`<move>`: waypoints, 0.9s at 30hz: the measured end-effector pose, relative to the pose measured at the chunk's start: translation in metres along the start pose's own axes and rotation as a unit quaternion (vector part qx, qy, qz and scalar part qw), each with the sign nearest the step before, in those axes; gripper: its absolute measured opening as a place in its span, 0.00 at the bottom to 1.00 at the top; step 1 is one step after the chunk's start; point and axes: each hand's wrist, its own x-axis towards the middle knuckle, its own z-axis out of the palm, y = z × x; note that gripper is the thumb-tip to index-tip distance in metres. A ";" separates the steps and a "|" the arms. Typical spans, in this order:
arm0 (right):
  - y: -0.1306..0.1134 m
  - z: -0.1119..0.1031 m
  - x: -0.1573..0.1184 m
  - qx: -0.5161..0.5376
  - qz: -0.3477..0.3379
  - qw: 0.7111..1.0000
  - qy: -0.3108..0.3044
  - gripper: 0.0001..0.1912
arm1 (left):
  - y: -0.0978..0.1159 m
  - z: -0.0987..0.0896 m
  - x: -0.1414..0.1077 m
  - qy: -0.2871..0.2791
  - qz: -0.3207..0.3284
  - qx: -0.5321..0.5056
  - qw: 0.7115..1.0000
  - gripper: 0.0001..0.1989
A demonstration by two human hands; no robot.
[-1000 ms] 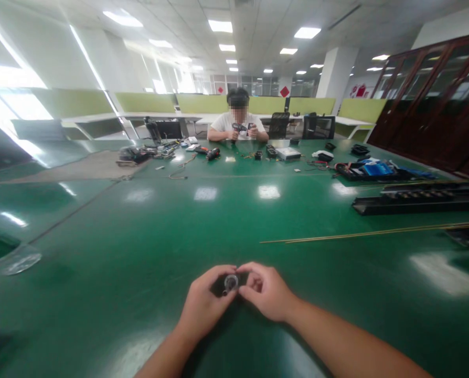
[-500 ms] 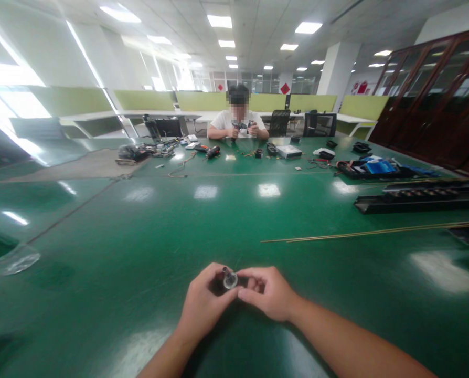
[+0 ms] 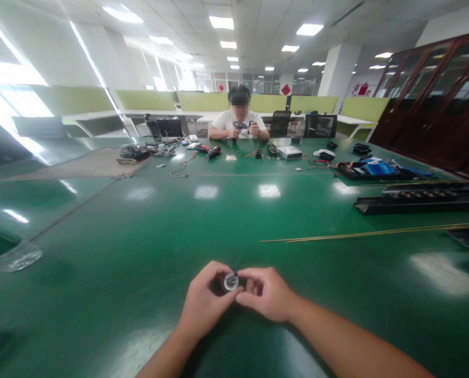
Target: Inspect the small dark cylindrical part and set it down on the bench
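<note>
In the lower middle of the head view, a small clear round object (image 3: 231, 282) with a short dark piece (image 3: 235, 274) at its upper right is held just above the green table (image 3: 171, 231). I cannot tell its exact kind. My left hand (image 3: 206, 294) curls around it from the left, thumb and fingers closed on it. From the right, my right hand (image 3: 269, 294) pinches at its edge, the index fingertip at the dark piece and the thumb tip below. The object's underside is hidden by the fingers.
Two thin brass-coloured rods (image 3: 337, 235) and a black rail (image 3: 415, 205) lie to the right. Clear plastic packaging (image 3: 22, 257) rests at left. Across the table a person (image 3: 239, 126) handles a dark tool, behind scattered tools and a power drill (image 3: 213, 152).
The dark piece on the clear object has swung from its upper left to its upper right, by my right fingertips. Both hands have stayed nearly in place.
</note>
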 end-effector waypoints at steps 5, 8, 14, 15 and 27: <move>-0.003 0.000 -0.001 -0.024 -0.004 1.000 -0.017 0.20 | 0.006 -0.003 0.001 0.015 0.047 0.020 0.999 0.04; -0.003 0.001 -0.001 -0.025 -0.009 1.000 -0.013 0.19 | 0.009 -0.004 0.002 0.016 0.056 0.024 0.998 0.03; -0.003 0.001 -0.002 0.008 -0.013 1.000 0.019 0.17 | 0.010 -0.004 0.001 0.006 0.055 0.031 0.998 0.04; -0.004 0.000 -0.002 0.012 -0.014 1.000 0.022 0.17 | 0.010 -0.004 0.001 0.007 0.054 0.032 0.998 0.04; -0.002 0.001 0.000 -0.004 -0.013 0.998 0.055 0.07 | 0.004 0.000 0.001 0.003 0.062 0.054 0.997 0.09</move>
